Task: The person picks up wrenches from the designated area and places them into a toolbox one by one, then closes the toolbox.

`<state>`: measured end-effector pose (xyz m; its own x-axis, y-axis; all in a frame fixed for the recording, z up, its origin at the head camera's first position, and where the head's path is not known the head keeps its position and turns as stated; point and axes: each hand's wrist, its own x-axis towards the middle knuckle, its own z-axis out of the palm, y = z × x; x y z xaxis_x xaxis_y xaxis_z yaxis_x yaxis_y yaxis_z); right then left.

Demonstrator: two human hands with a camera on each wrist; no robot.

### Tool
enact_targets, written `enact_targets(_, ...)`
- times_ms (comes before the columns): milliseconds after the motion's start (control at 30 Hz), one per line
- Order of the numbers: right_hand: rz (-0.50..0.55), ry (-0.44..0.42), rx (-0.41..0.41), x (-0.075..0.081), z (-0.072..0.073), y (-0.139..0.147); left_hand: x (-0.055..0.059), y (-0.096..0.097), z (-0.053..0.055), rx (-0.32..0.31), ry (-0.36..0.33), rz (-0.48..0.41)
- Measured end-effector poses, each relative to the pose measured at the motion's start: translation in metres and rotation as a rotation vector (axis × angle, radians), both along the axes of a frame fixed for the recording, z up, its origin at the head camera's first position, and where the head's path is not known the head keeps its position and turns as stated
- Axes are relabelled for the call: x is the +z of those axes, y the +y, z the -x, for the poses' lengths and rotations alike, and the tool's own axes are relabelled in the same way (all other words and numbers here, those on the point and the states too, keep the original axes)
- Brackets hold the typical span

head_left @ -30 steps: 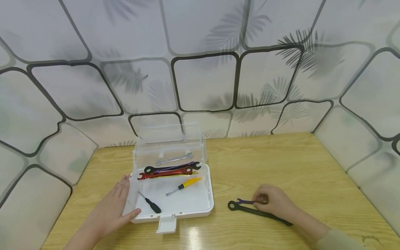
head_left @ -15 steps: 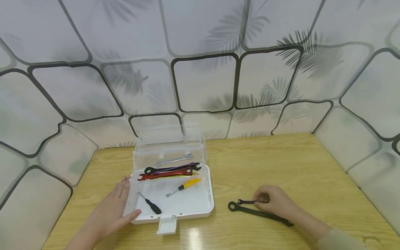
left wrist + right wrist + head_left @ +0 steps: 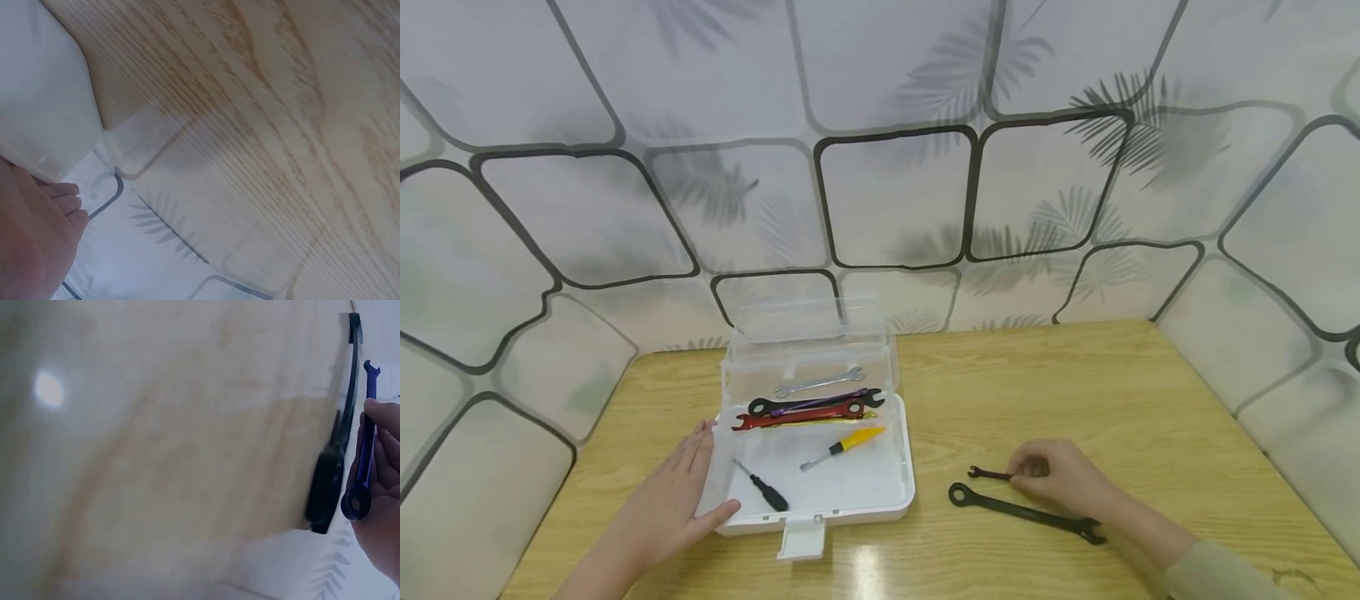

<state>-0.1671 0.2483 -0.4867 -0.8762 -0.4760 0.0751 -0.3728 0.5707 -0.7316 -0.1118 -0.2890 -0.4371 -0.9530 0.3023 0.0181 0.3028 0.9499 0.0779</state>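
Note:
My right hand [image 3: 1060, 479] pinches a small purple combination wrench [image 3: 367, 437] between thumb and fingers. In the head view only the open end of that wrench [image 3: 988, 474] shows; the hand covers the rest. Just in front of it on the table lies a larger black ratchet wrench [image 3: 1026, 511]. My left hand [image 3: 662, 500], fingers extended, rests against the left side of a white toolbox [image 3: 887, 512]. The left wrist view shows its fingertips [image 3: 69, 203] along the box wall [image 3: 44, 87].
The box's clear lid [image 3: 808, 321] stands raised at the back. Inside are a silver wrench [image 3: 820, 382], a red wrench [image 3: 801, 413] among other wrenches, a yellow screwdriver [image 3: 857, 437] and a black screwdriver [image 3: 769, 493]. A white latch [image 3: 802, 540] hangs at the front. Patterned fabric surrounds the table.
My right hand has shifted slightly away from the black wrench with the purple one, uncovering more of the black wrench's open end. The left hand stays against the box.

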Motion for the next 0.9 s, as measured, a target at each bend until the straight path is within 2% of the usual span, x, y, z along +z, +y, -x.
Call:
enact_targets(133, 0.010, -0.017, -0.019, 0.006, 0.004, -0.005, 0.001, 0.000, 0.001, -0.003, 0.005, 0.001)
enact_targets(367, -0.011, 0.011, -0.022, 0.019, 0.014, -0.015, 0.001, -0.001, 0.001, -0.012, 0.004, -0.002)
enact_targets(600, 0.016, 0.024, -0.024, 0.035, 0.023, -0.028, 0.001, -0.001, 0.002, -0.020, 0.021, 0.011)
enact_targets(767, 0.040, 0.068, 0.026, 0.047, 0.029, -0.043, 0.001, 0.000, 0.002, -0.017, 0.021, 0.015)
enact_targets(900, 0.057, 0.072, 0.073, 0.054, 0.034, -0.056, 0.001, -0.001, 0.001, -0.011, 0.019, 0.012)
